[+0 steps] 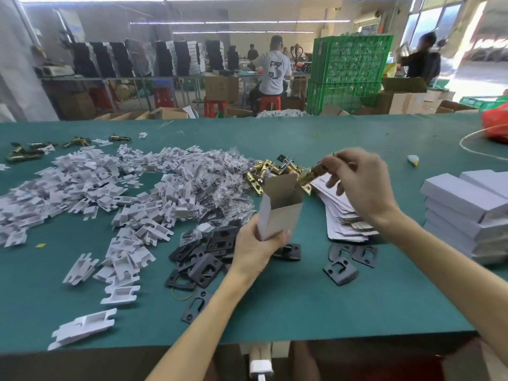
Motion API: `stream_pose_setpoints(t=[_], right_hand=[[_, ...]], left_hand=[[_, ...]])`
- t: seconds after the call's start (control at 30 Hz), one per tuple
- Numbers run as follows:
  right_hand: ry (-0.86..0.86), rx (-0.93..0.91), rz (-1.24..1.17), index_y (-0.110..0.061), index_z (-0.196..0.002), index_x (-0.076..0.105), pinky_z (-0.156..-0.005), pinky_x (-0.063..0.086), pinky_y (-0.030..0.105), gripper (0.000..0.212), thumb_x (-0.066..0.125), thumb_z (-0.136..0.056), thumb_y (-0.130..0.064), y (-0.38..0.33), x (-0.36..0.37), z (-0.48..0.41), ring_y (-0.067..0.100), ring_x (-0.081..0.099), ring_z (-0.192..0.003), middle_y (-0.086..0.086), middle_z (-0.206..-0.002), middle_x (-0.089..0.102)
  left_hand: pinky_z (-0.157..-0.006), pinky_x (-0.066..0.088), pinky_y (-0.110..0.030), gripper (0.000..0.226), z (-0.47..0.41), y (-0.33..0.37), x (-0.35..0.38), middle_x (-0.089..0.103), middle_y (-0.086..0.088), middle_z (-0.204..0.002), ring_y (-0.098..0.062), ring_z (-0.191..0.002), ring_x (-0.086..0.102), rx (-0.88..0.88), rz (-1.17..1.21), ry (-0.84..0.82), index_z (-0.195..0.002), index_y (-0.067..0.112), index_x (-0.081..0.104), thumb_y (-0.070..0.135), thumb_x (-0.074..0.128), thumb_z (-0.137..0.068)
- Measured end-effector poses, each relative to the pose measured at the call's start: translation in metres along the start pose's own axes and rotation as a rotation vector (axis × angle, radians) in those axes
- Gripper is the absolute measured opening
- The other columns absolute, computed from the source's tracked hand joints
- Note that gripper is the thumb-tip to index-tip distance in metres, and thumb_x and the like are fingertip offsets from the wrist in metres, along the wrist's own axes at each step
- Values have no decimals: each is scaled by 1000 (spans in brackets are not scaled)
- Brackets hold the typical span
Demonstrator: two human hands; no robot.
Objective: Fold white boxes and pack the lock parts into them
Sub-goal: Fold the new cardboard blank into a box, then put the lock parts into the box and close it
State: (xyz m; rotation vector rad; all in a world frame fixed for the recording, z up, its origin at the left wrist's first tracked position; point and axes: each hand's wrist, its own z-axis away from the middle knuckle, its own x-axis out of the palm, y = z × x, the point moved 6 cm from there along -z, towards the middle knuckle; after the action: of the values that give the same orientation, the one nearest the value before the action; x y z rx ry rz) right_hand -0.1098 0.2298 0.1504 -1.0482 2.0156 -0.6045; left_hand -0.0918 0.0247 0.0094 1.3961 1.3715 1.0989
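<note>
white box (279, 213): matte card, rectangular, top flaps open, is held upright above the green surface (275, 312) | left hand (257, 248): fingers are wrapped round the box base | brass latch (313, 174): shiny metal, tilted at the box mouth | right hand (357, 182): latch is pinched by bent fingers, wrist raised

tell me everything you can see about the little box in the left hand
The small cardboard box is white outside and plain brown inside. It is folded into shape, top end open with its flaps raised, standing roughly upright, lifted above the green table. The left hand grips its lower end. The right hand holds a brass latch at its open mouth; whether the latch touches the rim is unclear.
</note>
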Motion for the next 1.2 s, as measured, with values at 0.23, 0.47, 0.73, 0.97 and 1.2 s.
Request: stream_pose_setpoints(t=[0.23, 0.47, 0.73, 0.97, 1.2], right_hand=[[-22, -145, -133, -3, -98, 71, -52, 53, 34, 14, 64, -100, -15, -55, -23, 7, 21, 68, -59, 0, -82, 72], [-253, -214, 60, -10, -90, 75, -54, 50, 20, 4, 73, -92, -13, -67, 21, 23, 13, 65, -57, 5, -85, 67], [-468, -222, 336, -14, -91, 76, -63, 52, 33, 10, 78, -88, -24, -67, 55, 41, 13, 61, -65, 1, -86, 72], [-626, -167, 565, -16, -102, 75, -71, 51, 35, 18, 69, -95, -32, -60, 76, 55, 29, 63, -87, 6, -98, 71], [-786, -154, 685, -9, -103, 73, -47, 34, 25, 19, 61, -101, -24, -65, 82, 57, 14, 48, -53, 11, -99, 64]], left_hand=[[-79, 58, -20, 47, 14, 2, -8, 77, 10, -105, -9, -99, 73, -98, 62, -51, -119, 22, 65, 15, 90, -81], [-83, 59, -26, 52, 33, -16, -8, 78, -2, -114, -19, -108, 73, -109, 126, -95, -125, 16, 68, 8, 89, -78], [-85, 59, -30, 51, 33, -19, -6, 77, -6, -114, -24, -110, 72, -107, 136, -152, -123, 19, 68, 11, 91, -78], [-85, 59, -30, 49, 33, -22, -5, 77, -9, -115, -25, -111, 72, -129, 139, -170, -122, 13, 67, 9, 90, -79], [-82, 58, -25, 45, 33, -23, -6, 77, -5, -113, -19, -108, 73, -135, 90, -173, -121, 13, 69, 9, 89, -81]])
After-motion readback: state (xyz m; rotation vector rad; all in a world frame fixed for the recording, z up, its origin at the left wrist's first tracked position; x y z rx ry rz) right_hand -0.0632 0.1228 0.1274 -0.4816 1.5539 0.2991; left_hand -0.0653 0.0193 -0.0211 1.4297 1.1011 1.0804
